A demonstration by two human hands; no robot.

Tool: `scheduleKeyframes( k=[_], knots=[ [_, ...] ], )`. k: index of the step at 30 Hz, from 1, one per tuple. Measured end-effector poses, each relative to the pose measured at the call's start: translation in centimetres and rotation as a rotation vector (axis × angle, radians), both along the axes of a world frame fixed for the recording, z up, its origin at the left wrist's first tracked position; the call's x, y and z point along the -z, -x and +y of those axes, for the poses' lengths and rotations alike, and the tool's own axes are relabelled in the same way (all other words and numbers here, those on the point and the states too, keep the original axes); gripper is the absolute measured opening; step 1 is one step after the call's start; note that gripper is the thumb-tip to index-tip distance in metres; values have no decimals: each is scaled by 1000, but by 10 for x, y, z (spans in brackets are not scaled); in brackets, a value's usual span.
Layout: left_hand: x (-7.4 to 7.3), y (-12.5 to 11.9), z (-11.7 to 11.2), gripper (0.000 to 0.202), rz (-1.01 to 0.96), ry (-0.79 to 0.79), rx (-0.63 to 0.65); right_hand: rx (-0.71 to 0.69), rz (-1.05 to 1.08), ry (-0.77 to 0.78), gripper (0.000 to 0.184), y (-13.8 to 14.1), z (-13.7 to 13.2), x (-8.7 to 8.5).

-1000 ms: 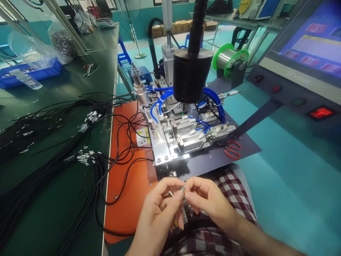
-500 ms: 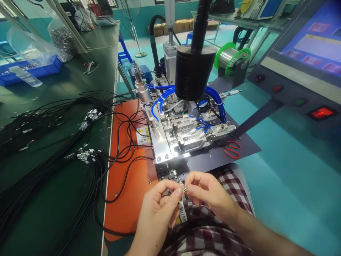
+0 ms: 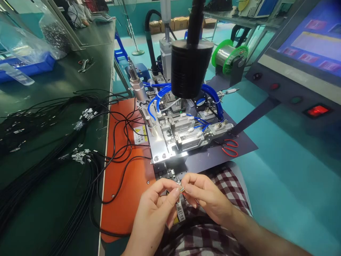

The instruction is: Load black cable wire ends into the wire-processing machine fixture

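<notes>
My left hand and my right hand meet low in the middle of the view, over my checked lap. Both pinch a tiny metal connector between fingertips and thumbs. A black cable runs down from it below my left hand. Just beyond my fingers stands the metal fixture with blue air tubes, on an orange mat. A black cylindrical head hangs over the fixture.
Bundles of black cables with metal ends lie across the green bench on the left. Red-handled scissors lie right of the fixture. A green solder spool stands behind. A control panel with a screen rises at the right.
Both hands kept the pinch and shifted slightly up and left toward the fixture's front edge. The camera view dipped a little.
</notes>
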State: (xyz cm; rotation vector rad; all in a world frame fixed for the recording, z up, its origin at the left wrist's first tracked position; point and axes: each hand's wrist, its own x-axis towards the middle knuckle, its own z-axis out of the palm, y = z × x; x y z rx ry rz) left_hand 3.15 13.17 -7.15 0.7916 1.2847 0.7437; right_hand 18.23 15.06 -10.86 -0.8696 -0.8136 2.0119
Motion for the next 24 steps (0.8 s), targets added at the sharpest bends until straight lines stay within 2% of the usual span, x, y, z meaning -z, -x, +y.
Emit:
scheduleKeyframes(
  k=[8, 11, 20, 24],
  knots=[
    [2, 3, 0, 27, 1, 0, 29, 3, -7, 29, 30, 1, -2, 4],
    [2, 4, 0, 28, 6, -1, 78, -3, -57, -4, 29, 1, -2, 7],
    [1, 3, 4, 30, 69, 12, 174, -187, -18, -99, 28, -10, 11, 7],
    [2, 2, 3, 28, 72, -13, 164, -193, -35, -114, 28, -11, 13, 8]
  ],
)
